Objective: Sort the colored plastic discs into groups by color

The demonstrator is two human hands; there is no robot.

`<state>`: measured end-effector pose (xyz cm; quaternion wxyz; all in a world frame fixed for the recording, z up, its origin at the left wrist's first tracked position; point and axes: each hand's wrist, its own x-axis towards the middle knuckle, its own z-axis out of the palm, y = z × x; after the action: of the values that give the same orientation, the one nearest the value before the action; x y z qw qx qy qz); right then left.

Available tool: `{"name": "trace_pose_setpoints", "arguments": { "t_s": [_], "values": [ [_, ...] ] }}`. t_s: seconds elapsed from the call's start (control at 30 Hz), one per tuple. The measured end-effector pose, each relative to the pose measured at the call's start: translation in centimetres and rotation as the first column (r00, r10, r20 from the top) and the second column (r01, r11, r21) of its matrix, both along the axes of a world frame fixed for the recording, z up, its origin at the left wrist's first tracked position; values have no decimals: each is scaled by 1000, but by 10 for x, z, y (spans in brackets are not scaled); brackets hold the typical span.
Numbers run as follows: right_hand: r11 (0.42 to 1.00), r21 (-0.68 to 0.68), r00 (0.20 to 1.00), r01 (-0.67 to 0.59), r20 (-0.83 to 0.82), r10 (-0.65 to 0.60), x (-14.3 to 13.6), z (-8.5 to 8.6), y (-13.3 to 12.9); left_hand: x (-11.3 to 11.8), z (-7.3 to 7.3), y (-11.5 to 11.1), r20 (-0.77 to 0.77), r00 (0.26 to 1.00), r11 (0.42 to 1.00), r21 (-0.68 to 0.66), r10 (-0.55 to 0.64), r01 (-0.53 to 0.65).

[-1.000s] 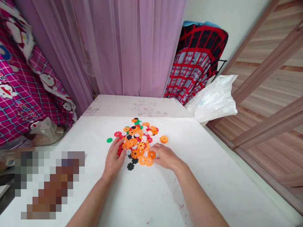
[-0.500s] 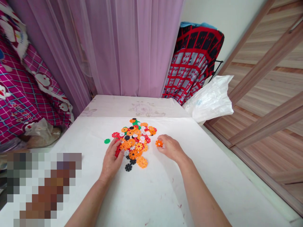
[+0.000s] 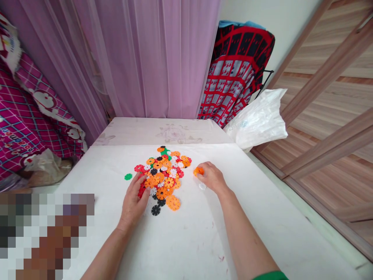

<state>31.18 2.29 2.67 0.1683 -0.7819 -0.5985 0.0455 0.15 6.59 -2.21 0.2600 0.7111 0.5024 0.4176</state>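
A heap of plastic snowflake discs [image 3: 159, 179] in orange, red, white, black and green lies on the white-covered table. At the heap's left side is my left hand [image 3: 135, 200], thumb and fingers apart, over some red discs [image 3: 142, 190]; its fingertips partly hide them. My right hand [image 3: 212, 177], to the right of the heap, pinches an orange snowflake disc [image 3: 198, 171] between thumb and fingers. Just below that hand, a white disc [image 3: 202, 186] shows against the cloth. One green disc [image 3: 128, 177] lies apart on the left, and a black disc [image 3: 155, 210] sits at the near end.
The white cloth [image 3: 180, 249] covers the table, with a floral cover [image 3: 136, 130] at its far end. A white plastic bag [image 3: 259, 118] stands at the right edge. Beyond are a purple curtain [image 3: 157, 58], a red patterned cloth [image 3: 233, 74] and wooden doors [image 3: 329, 116].
My right hand, with the orange disc in it, has moved slightly up and right relative to the heap. A white disc now shows below it. My left hand stays by the heap.
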Motion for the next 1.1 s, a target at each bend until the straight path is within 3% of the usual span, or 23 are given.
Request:
{"name": "trace_pose_setpoints", "arguments": {
  "t_s": [0.2, 0.33, 0.53, 0.77, 0.93, 1.1],
  "values": [
    [997, 69, 1000, -27, 3, 27, 1, 0, 0, 0, -2, 1, 0, 1000, 1000, 24, 8, -8],
    [986, 144, 994, -89, -44, 96, -19, 11, -7, 1, -3, 2, 1, 1000, 999, 37, 1, -1],
    [944, -73, 935, -322, -179, 305, -78, 19, -33, 3, -6, 4, 19, 1000, 999, 49, 14, -15],
    [933, -143, 943, -331, -59, 326, -111, 1, -47, 3, -6, 5, 22, 1000, 999, 47, 10, -11],
    [956, -59, 947, -288, -162, 276, -97, -3, -44, 3, -3, 3, 23, 1000, 1000, 21, 9, -9],
    [991, 113, 974, -74, -206, 96, -39, 3, -25, 3, -3, 2, 17, 1000, 999, 31, 13, -14]
  ]
}}
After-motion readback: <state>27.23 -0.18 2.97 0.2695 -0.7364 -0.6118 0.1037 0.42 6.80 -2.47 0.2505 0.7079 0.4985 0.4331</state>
